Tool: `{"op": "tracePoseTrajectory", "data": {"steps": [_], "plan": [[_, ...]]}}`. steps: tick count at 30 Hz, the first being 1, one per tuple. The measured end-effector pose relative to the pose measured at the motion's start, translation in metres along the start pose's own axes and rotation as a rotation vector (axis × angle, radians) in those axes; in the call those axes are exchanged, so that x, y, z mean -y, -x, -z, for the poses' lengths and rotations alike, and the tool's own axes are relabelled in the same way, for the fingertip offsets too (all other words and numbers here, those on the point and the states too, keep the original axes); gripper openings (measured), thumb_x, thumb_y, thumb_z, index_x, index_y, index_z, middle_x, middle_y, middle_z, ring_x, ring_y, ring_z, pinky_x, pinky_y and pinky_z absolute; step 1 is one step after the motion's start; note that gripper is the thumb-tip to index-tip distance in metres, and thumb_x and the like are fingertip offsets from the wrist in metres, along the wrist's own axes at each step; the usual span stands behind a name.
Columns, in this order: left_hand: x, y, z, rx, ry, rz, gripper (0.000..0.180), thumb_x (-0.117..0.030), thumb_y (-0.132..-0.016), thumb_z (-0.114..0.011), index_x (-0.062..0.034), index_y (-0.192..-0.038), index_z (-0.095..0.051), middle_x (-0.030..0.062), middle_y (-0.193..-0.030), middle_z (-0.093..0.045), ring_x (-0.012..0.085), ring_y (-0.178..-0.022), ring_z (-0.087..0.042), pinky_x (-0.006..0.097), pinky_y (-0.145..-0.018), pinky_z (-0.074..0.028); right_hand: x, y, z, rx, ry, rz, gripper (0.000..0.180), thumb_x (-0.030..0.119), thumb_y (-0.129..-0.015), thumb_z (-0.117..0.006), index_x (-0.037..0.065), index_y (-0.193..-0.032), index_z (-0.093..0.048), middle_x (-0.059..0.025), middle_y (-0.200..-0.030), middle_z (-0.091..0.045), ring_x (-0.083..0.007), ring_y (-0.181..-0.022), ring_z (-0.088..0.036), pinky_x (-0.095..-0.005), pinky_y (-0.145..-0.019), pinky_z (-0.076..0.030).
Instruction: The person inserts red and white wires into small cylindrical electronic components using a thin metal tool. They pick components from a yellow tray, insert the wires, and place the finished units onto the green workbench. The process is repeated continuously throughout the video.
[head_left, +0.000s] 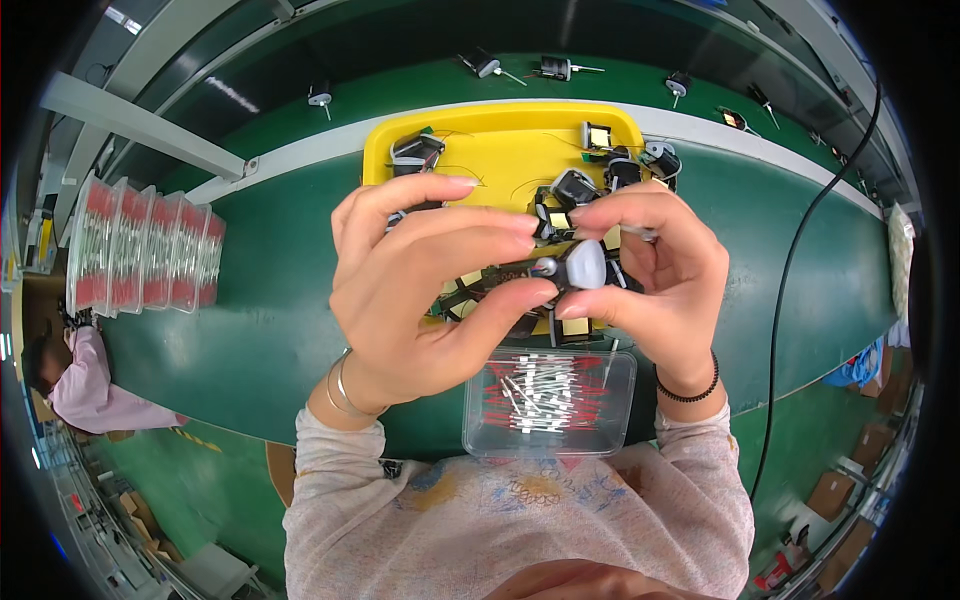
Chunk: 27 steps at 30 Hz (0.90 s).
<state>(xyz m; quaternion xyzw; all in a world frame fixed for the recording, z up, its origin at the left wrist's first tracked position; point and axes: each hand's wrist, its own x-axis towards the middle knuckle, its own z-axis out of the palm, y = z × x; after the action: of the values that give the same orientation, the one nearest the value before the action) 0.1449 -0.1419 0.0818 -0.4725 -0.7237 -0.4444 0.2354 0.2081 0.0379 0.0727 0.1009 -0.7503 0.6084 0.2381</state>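
Over the yellow tray [480,112], a small electronic device with a pale rounded cap [586,266] and a dark body is held between my two hands. My right hand [680,265] pinches the capped end between thumb and fingers. My left hand [400,280] closes thumb and fingertips around the dark end, where a small silvery round part and thin wires show. Its fingers hide much of the body. Several similar black devices [575,188] with wires and yellowish squares lie in the tray. Nearer me stands a clear plastic box [478,440] of red-and-white wired parts.
Clear boxes [150,250] packed with red and white parts line the left of the green bench [270,290]. Finished-looking black units with white leads [484,66] lie on a green strip beyond. A black cable [790,270] hangs at right. Another person [95,385] sits far left.
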Motion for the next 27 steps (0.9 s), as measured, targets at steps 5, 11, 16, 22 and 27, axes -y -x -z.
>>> {"op": "tracePoseTrajectory", "data": {"steps": [5,11,16,22,27], "plan": [[-0.005,-0.002,0.003,0.003,-0.068,0.018,0.020,-0.003,-0.057,-0.072,-0.0038,-0.074,-0.062,0.0088,-0.084,-0.065,0.0294,-0.091,-0.054,0.038,-0.081,-0.042,0.001,0.003,0.000,-0.012,0.045,0.028,0.041,0.013,-0.052,-0.082,0.004,-0.088,-0.064,0.0006,-0.077,-0.058,-0.0022,-0.048,-0.029,-0.0178,-0.043,-0.022],[-0.005,-0.007,0.004,0.036,-0.026,0.022,0.015,-0.006,-0.058,-0.070,-0.0047,-0.072,-0.064,0.0080,-0.086,-0.066,0.0299,-0.095,-0.052,0.037,-0.083,-0.041,-0.001,0.001,0.002,0.050,-0.023,0.012,0.038,0.009,-0.054,-0.081,0.003,-0.087,-0.064,0.0007,-0.077,-0.057,-0.0008,-0.050,-0.029,-0.0172,-0.043,-0.020],[-0.005,-0.006,0.006,0.063,-0.128,-0.079,0.016,-0.011,-0.059,-0.072,-0.0065,-0.073,-0.065,0.0056,-0.088,-0.066,0.0302,-0.097,-0.052,0.038,-0.083,-0.041,0.001,0.001,0.000,0.067,-0.152,-0.094,0.035,0.003,-0.056,-0.079,0.001,-0.087,-0.063,0.0001,-0.081,-0.057,0.0010,-0.051,-0.029,-0.0159,-0.044,-0.020],[-0.021,-0.004,0.008,0.134,-0.277,-0.094,0.032,-0.029,-0.063,-0.075,-0.0078,-0.084,-0.064,0.0034,-0.092,-0.065,0.0278,-0.098,-0.052,0.038,-0.082,-0.041,0.001,0.003,-0.002,0.023,-0.228,-0.146,0.034,0.001,-0.058,-0.078,0.000,-0.087,-0.062,0.0004,-0.082,-0.055,0.0015,-0.052,-0.029,-0.0149,-0.045,-0.020],[-0.013,0.004,-0.003,0.033,-0.327,-0.176,0.028,-0.019,-0.063,-0.075,-0.0089,-0.084,-0.060,0.0000,-0.095,-0.064,0.0242,-0.097,-0.053,0.038,-0.081,-0.042,0.001,0.007,-0.007,0.007,-0.350,-0.212,0.034,0.000,-0.059,-0.077,-0.001,-0.089,-0.061,0.0013,-0.083,-0.052,0.0015,-0.051,-0.028,-0.0143,-0.045,-0.021]]}}
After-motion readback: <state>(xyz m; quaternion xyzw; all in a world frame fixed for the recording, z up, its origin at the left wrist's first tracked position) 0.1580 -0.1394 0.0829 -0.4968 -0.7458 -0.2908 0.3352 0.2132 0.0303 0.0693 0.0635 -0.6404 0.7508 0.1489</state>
